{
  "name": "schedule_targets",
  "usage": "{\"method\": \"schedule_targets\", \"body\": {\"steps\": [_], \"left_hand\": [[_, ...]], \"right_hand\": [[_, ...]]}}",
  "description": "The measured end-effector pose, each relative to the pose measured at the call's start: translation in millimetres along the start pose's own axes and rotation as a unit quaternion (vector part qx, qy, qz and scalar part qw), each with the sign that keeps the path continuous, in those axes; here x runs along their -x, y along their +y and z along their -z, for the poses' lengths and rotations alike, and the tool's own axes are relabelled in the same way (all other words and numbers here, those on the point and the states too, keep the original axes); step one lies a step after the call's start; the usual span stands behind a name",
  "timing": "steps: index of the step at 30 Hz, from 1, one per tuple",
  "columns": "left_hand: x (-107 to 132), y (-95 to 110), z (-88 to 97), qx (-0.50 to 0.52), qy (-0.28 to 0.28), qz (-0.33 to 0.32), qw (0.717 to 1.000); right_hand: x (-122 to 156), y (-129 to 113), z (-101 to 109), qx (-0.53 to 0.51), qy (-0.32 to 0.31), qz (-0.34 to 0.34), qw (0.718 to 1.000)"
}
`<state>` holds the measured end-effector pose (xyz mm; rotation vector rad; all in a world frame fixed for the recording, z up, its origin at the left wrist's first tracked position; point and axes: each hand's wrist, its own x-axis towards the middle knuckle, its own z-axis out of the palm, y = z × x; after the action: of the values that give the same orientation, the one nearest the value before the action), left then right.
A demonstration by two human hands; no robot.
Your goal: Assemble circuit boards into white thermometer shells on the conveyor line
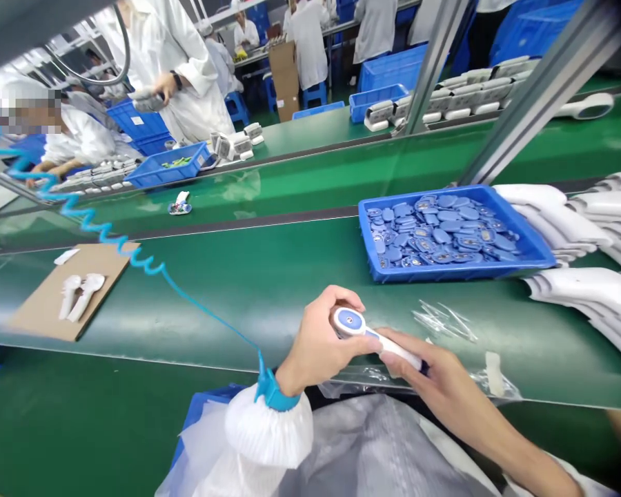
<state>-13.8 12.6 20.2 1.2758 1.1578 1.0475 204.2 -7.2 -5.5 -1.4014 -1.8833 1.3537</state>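
From my remote post, I watch a white-and-blue handheld device (350, 322) held between two bare hands above the near edge of a green workbench (228, 276). The left hand (318, 342) is closed around its rounded head, thumb lying along the neck; the right hand (429, 373) pinches the handle between thumb and fingers. A blue oval panel on the head faces up toward my camera. At the left wrist I see a blue wrist strap (277, 395), tied to a coiled blue cord (96, 224) running off to the left. Just beyond the right hand lie clear plastic strips (445, 321), and behind them a blue plastic tray (460, 271) heaped with blue oval pieces (448, 228). White curved shells (587, 290) are stacked at the tray's right. Well to the left, two white handle-shaped parts (85, 297) rest on a cardboard sheet (36, 314). Across the green conveyor belt (310, 176), I see a standing co-worker (181, 62) in a white coat, holding a pale object too small for me to identify.
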Motion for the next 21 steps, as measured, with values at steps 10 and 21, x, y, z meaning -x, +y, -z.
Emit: {"method": "schedule_targets", "body": {"steps": [10,21], "left_hand": [[-1.6,-14.3,-17.5,-0.08,0.088,-0.058,0.991],[-18.6,-15.0,8.8,-0.255,0.044,-0.055,0.964]], "right_hand": [[-6.1,12.4,-28.3,0.334,0.142,0.179,0.915],[-27.4,-15.1,-6.9,0.296,0.099,0.133,0.941]]}}
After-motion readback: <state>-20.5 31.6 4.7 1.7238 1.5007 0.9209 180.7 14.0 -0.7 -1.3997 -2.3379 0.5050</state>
